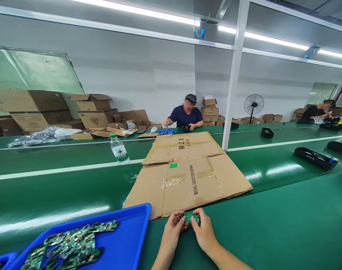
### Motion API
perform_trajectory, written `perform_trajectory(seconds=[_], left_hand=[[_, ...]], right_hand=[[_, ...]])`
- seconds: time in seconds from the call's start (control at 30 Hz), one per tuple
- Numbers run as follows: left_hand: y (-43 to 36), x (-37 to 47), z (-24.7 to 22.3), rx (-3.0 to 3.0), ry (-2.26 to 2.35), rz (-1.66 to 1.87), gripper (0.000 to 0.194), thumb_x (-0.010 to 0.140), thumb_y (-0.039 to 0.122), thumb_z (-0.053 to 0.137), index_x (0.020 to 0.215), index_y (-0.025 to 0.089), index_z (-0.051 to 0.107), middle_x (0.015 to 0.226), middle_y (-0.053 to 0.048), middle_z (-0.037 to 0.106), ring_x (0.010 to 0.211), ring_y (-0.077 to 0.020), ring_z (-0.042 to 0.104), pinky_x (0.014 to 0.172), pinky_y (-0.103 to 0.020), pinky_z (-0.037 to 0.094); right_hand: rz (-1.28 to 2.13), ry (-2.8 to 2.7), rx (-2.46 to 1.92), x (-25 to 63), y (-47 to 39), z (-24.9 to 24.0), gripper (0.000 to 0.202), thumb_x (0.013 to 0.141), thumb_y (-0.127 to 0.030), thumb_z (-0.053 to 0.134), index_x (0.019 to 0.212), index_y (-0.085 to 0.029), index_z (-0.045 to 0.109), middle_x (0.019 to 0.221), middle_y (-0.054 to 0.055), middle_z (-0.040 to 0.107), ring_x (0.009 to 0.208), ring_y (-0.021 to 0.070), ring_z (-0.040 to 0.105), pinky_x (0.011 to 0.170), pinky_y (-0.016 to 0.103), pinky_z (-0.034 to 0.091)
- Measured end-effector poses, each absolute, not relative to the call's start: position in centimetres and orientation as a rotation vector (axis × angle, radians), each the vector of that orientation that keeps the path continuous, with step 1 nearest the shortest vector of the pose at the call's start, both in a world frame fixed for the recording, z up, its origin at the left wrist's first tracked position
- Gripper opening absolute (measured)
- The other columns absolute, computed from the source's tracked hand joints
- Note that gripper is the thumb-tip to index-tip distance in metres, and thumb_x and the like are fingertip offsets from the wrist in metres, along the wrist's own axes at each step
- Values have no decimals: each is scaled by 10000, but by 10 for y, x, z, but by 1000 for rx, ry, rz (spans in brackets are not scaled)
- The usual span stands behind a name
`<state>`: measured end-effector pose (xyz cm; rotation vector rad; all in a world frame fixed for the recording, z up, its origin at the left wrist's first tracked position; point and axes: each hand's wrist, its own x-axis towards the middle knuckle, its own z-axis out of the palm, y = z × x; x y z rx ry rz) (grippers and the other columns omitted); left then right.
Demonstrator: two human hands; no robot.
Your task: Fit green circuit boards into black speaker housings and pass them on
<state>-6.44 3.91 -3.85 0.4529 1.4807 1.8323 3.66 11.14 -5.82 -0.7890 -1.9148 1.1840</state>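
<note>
Between my two hands is a small green circuit board [190, 218], held just past the near edge of the flattened cardboard. My left hand [175, 227] pinches its left end, thumb on top. My right hand [204, 229] grips the right end, with the thumb pressed on the board's face. To the left, a blue tray [122, 240] carries a heap of similar green circuit boards [77, 242]. The fingers underneath the board are mostly hidden.
A flattened cardboard box [179, 195] lies ahead across the green bench [286, 225]. A water bottle [119, 150] stands left of it. Black housings [315, 158] sit on the right. Across the bench a person [184, 115] works; a white post [235, 78] rises nearby.
</note>
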Motion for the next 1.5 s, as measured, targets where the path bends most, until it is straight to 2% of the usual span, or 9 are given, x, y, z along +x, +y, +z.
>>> perform_trajectory(seconds=[1.03,1.5], left_hand=[[40,-68,-46,467,1494,1811,403,535,371,760,821,163,567,644,26,599,583,-134,593,604,-262,495],[42,-69,-48,474,1507,1804,384,549,368,748,815,162,564,638,26,602,569,-129,585,595,-256,495]], right_hand=[[1208,-1961,-814,36,113,-58,122,817,-273,460,864,-185,531,815,30,618,761,176,570,685,262,408],[1208,-1956,-796,37,113,-59,122,814,-278,464,851,-187,536,776,18,610,711,169,564,642,252,401]])
